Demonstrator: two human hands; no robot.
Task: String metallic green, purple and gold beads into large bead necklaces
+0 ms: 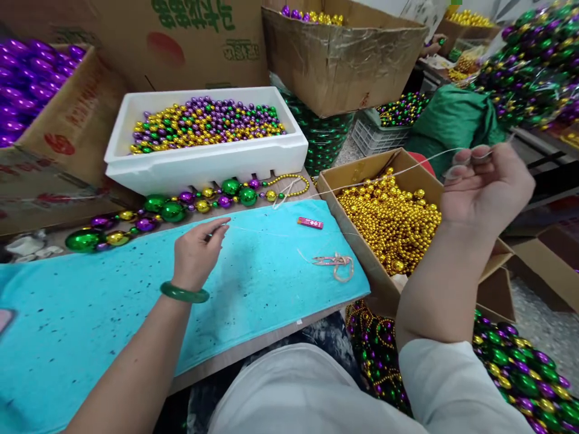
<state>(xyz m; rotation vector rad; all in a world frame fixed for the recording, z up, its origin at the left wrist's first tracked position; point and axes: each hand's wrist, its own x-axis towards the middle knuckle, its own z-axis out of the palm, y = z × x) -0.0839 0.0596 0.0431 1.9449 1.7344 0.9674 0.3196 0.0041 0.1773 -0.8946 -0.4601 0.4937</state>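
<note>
My left hand (197, 253), with a green bangle (184, 293) at its wrist, pinches a thin, pale thread (266, 232) over the turquoise cloth (253, 283). My right hand (487, 187) is raised over the right side, fingers curled on a white string (407, 170). That string slopes down leftward towards a strand of beads (217, 202) in purple, green and gold, lying along the cloth's back edge. Whether thread and string are one piece I cannot tell. A pink lighter (310, 223) and a pair of thread snips (332, 261) with a loop rest on the cloth.
Behind the strand stands a white foam box (205, 158) of mixed small beads. A carton (371, 181) of gold beads adjoins the table's right end. Purple beads fill a carton (67, 138) at left. Another carton (344, 60) stands behind. A co-worker's hand (435, 45) shows far back.
</note>
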